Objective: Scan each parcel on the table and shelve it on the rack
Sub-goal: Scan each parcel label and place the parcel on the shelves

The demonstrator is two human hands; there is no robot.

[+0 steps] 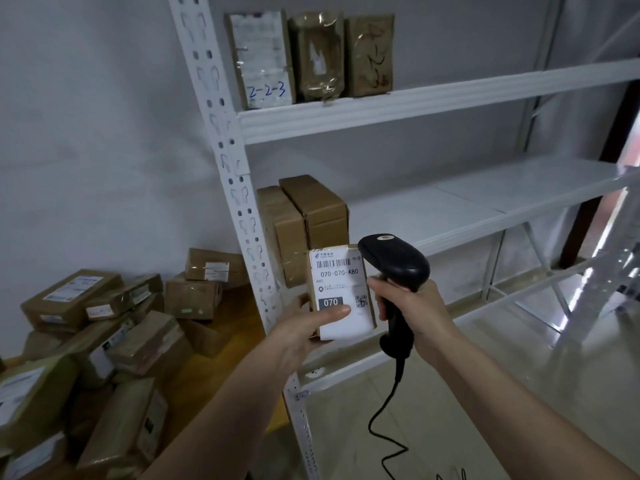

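Note:
My left hand holds a small cardboard parcel upright in front of the rack, its white label reading 070-070-A80 turned toward me, thumb across the label. My right hand grips a black corded barcode scanner just right of the parcel, its head level with the label's top. The white metal rack fills the middle and right. Two brown boxes stand at the left end of its middle shelf, right behind the held parcel. Three parcels stand on the upper shelf, one marked 2-2-3.
A wooden table at the lower left carries a pile of several taped cardboard parcels. The rack's perforated upright stands between the table and the shelves. Bare shelf surface stretches right of the two boxes. The scanner cable hangs down.

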